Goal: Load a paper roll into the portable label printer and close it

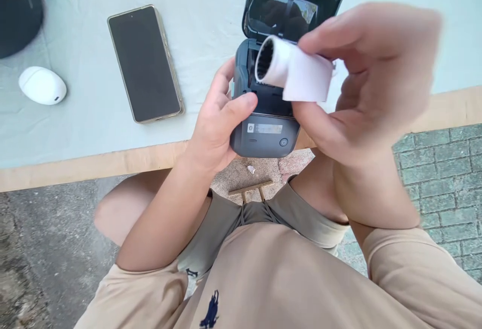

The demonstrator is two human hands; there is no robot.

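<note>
My left hand [220,115] grips the left side of a dark grey label printer [263,140], its thumb over the front edge of the paper bay. The printer's lid [278,10] is swung up and away from me, so the dark bay lies exposed. Between the thumb and fingers of my right hand [372,73] is a white paper roll [307,75], held over the bay. Its hollow core faces left, and a short flap of paper hangs from it. Whether the roll touches the printer I cannot tell.
A smartphone [146,63] with a dark screen lies on the pale cloth-covered table [86,128]. Farther left are a white mouse-shaped object [42,86] and a black object [18,12] cut off by the frame. The table's wooden edge [158,157] runs close to my lap.
</note>
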